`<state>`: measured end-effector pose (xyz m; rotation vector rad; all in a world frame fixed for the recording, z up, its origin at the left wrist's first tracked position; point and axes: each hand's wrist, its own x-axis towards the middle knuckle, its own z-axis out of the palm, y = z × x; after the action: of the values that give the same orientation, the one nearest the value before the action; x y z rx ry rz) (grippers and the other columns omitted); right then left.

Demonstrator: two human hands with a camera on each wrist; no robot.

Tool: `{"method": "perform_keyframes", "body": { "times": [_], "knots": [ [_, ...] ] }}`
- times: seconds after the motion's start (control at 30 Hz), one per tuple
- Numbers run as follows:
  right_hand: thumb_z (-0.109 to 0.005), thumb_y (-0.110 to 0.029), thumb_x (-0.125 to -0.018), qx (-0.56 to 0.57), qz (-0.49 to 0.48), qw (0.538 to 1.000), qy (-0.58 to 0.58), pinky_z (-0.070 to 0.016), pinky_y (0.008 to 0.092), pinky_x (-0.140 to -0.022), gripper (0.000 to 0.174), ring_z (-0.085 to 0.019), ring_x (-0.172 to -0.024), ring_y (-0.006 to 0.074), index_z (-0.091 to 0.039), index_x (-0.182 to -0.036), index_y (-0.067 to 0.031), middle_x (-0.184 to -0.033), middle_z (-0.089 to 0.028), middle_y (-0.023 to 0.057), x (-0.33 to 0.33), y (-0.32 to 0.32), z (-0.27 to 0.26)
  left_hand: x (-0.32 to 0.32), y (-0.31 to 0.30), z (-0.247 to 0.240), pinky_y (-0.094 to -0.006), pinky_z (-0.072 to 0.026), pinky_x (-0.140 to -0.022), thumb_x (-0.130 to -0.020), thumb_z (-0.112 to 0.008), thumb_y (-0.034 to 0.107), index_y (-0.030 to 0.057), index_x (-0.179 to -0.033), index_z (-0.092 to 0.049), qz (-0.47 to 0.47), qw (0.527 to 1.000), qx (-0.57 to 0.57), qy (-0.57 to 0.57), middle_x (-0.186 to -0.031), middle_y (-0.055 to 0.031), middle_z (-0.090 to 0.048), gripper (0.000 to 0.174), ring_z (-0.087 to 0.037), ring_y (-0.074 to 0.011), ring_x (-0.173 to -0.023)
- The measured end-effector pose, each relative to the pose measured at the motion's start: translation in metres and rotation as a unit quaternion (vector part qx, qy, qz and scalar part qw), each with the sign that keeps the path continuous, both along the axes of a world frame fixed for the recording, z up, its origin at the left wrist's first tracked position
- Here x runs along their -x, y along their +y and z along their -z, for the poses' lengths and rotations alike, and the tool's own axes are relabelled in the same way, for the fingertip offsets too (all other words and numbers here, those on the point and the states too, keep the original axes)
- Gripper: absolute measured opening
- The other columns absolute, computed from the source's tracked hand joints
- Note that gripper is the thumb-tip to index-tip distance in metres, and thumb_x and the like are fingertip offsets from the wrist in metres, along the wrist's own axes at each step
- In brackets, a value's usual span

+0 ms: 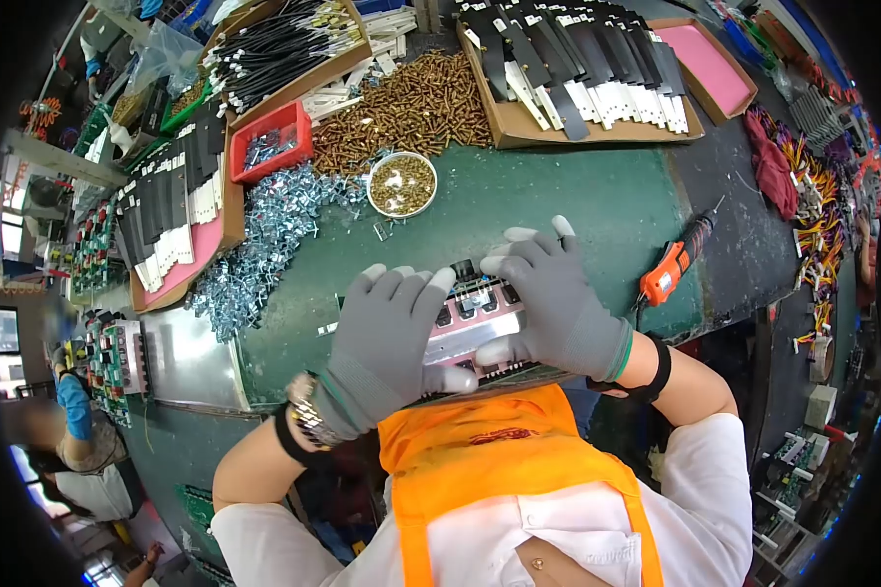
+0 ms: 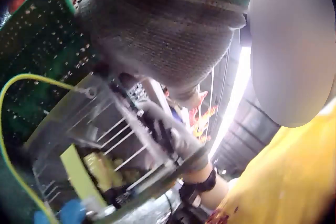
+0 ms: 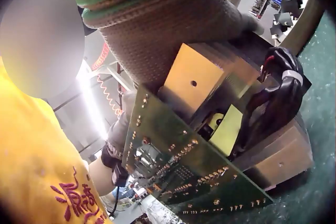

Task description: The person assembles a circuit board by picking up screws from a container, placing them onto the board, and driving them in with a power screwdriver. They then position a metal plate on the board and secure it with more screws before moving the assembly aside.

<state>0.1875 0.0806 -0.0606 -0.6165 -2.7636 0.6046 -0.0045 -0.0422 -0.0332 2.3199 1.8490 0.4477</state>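
A circuit board assembly with a silver metal strip (image 1: 475, 337) is between two grey-gloved hands at the table's near edge. The left hand (image 1: 387, 333) grips its left end, fingers over the far side and thumb on the near side. The right hand (image 1: 563, 308) grips the right end the same way. In the right wrist view, the green board (image 3: 178, 166) stands tilted with its soldered side showing, beside metal blocks (image 3: 193, 79) and a black cable bundle (image 3: 278, 92); the right glove (image 3: 157, 29) is above. The left glove (image 2: 157, 40) hides part of the left wrist view.
Behind the hands are a white bowl of small parts (image 1: 401, 186), brass-coloured pieces (image 1: 421, 103), silver clips (image 1: 274, 210), a red bin (image 1: 271, 142) and a box of black and white strips (image 1: 597, 78). An orange power screwdriver (image 1: 666, 273) lies at right.
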Motion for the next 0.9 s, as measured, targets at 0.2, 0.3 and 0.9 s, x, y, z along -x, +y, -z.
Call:
{"method": "perform_keyframes", "body": {
  "times": [0.2,0.3,0.9],
  "knots": [
    [-0.081,-0.053,-0.057,0.002,-0.016,1.000,-0.003,-0.0174,0.0578,-0.109,0.078,-0.045,-0.123,0.0290,-0.055,-0.117,-0.0099,-0.116,-0.055,0.0096,0.001,-0.003,-0.007,-0.005,-0.008,0.012,-0.0486,-0.0334,-0.100,-0.071,-0.057,0.066,-0.0022,-0.126,-0.049,-0.036,0.997,-0.049,0.054,-0.111,-0.0149,-0.056,0.088,-0.052,-0.0326,-0.107],
    [-0.076,-0.042,-0.070,-0.022,0.003,0.997,0.074,-0.0263,0.0493,-0.106,0.067,-0.045,-0.121,0.0321,-0.052,-0.122,-0.0063,-0.126,-0.050,0.0139,-0.011,0.003,-0.018,0.012,-0.018,0.003,-0.0481,-0.0357,-0.099,-0.084,-0.054,0.055,-0.0005,-0.125,-0.049,-0.061,0.991,-0.113,0.040,-0.115,-0.0167,-0.056,0.069,-0.052,-0.0341,-0.110],
    [-0.060,0.000,-0.070,-0.146,0.226,0.961,-0.068,-0.0313,0.0437,-0.107,0.030,-0.050,-0.114,0.0352,-0.058,-0.099,-0.0081,-0.106,-0.058,0.0124,-0.196,0.104,0.055,0.156,-0.054,0.105,-0.0436,-0.0478,-0.074,-0.074,-0.069,0.020,0.0119,-0.084,-0.066,-0.368,0.911,-0.040,0.180,-0.085,-0.0083,-0.062,0.014,-0.058,-0.0307,-0.087]
  ]
}}
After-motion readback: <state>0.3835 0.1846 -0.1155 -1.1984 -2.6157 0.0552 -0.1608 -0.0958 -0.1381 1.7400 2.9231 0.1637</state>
